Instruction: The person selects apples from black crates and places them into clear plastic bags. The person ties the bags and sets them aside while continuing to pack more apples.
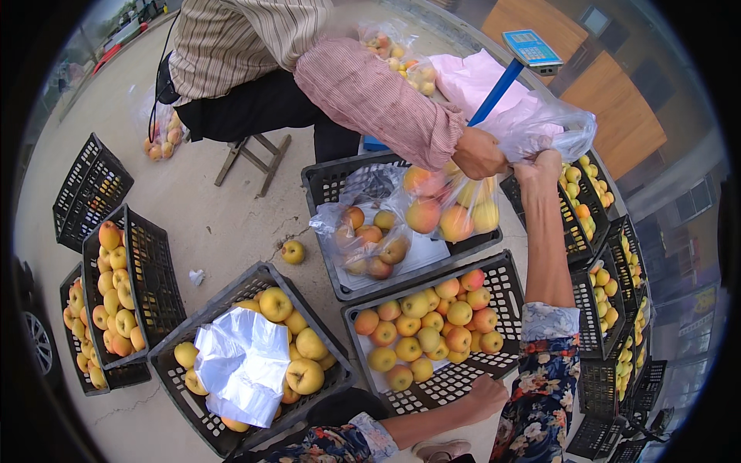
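My right hand [539, 165] grips the gathered top of a clear plastic bag [544, 130], beside another person's hand [479, 153] at the same bag. Large red-yellow apples [457, 223] show through the plastic below, over a black plastic crate [405, 287]. A second bag of apples [370, 240] lies in that crate on a pale sheet. My left hand [489, 396] is curled into a loose fist by the near rim of a crate of loose apples [431, 324]; nothing shows in it. Left of it, another crate of apples [307, 370] has a crumpled whitish plastic sheet [243, 364] on top.
A person in a striped shirt [231, 52] leans in from the far side, near a wooden stool [260, 162]. Behind stands a scale display [531, 49] on a blue post. Stacked apple crates flank both sides [153, 278], [590, 301]. A single apple [293, 252] lies on the concrete.
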### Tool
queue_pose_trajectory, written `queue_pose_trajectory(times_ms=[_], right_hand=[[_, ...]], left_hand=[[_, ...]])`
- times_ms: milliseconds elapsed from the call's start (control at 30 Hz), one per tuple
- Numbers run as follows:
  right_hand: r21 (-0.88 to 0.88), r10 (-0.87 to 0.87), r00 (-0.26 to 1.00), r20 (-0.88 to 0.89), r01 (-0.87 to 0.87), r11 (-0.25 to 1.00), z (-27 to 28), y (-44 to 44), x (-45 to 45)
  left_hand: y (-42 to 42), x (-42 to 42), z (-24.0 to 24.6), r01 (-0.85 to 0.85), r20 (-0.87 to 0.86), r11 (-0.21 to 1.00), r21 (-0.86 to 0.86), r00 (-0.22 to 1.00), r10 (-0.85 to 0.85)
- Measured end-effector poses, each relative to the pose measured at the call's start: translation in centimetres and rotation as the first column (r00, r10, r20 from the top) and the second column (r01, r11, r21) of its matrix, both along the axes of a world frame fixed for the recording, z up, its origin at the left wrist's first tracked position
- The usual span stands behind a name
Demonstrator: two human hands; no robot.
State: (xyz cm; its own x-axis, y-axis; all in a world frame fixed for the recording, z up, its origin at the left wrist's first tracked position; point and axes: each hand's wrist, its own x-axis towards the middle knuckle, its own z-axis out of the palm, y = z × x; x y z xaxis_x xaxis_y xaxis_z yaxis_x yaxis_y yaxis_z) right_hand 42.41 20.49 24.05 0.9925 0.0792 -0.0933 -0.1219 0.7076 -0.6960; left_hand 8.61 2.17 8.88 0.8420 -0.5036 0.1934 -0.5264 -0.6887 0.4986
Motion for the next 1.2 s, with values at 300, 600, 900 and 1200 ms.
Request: queue_pose_trajectory(times_ms=[300, 600, 900, 1200], right_hand=[[-0.672, 0.437, 0.765, 0.473, -0.008, 0.741, 10.1, -2.5, -10.1], [-0.646, 0.819, -0.189, 0.542, -0.717, 0.262, 12.2, -12.6, -45.1], [-0.547, 0.564, 0.654, 0.504, -0.264, 0.795, 9.3, -19.9, -64.1], [-0.901, 0.534, 0.844, 0.044, -0.197, 0.385, -3.9, -10.5, -67.2]], left_hand=[[-2.7, -0.4, -1.0, -0.03, -0.066, 0.992, 0.124, 0.997, 0.039], [-2.6, -6.0, 1.5, 0.077, 0.034, 0.983, 0.165, 0.996, -0.084], [14.5, -23.4, 3.9, -0.353, -0.135, 0.693, -0.628, 0.927, 0.35], [38.3, -42.8, -13.7, -0.956, -0.146, 0.125, 0.264, 0.088, 0.985]])
